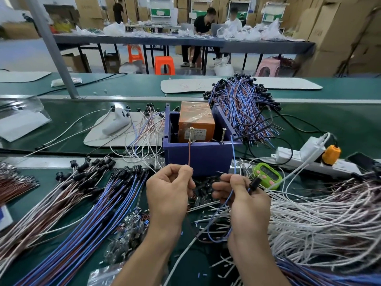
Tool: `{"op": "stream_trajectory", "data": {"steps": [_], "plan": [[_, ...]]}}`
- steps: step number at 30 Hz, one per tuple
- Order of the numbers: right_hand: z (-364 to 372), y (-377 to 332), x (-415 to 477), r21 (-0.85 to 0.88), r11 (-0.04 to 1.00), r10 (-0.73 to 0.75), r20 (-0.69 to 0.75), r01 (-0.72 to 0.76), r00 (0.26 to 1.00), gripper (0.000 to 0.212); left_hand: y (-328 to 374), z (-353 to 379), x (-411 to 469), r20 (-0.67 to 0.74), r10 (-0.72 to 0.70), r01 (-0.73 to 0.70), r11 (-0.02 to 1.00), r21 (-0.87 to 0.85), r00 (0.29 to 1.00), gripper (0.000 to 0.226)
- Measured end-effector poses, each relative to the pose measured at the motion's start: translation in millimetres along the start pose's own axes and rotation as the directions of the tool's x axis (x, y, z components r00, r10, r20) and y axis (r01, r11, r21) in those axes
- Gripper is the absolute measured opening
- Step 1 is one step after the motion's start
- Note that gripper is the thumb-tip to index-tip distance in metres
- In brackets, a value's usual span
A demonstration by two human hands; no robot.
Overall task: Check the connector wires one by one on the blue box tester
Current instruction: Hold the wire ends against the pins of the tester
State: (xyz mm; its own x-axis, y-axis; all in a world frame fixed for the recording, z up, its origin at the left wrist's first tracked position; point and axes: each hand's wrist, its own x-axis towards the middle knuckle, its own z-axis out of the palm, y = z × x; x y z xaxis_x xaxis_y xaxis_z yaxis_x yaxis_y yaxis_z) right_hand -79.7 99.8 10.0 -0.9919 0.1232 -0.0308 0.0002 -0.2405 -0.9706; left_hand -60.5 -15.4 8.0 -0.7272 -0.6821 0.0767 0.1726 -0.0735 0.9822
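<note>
Fingers (181, 171) of your left hand (169, 190) pinched the thin brown lead (189, 151) a little below its tip. Those of your right hand (245, 197) pinched the blue lead (233, 153), with the black connector (254, 183) poking out beside them. Both leads rose to the two screws (192, 131) on the front rim of the blue box tester (198, 159); whether the tips touched could not be told. The slack looped limp below your hands. Such a wire looked light, floppy and smooth-skinned, so you would best grip each lead close to its bare end, where it steers without whipping or slipping. Bundled wires (92, 213) crowded the green surface (340, 129) on either side.
</note>
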Motion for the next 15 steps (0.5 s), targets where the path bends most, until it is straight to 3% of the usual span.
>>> {"op": "stream_trajectory", "data": {"steps": [15], "plan": [[0.7,1.1,3.0,-0.009,1.000,-0.013,0.047,0.013,0.999,0.033,1.9,1.0,0.4,0.009,0.014,-0.014,1.000,0.019,1.000,0.027]]}}
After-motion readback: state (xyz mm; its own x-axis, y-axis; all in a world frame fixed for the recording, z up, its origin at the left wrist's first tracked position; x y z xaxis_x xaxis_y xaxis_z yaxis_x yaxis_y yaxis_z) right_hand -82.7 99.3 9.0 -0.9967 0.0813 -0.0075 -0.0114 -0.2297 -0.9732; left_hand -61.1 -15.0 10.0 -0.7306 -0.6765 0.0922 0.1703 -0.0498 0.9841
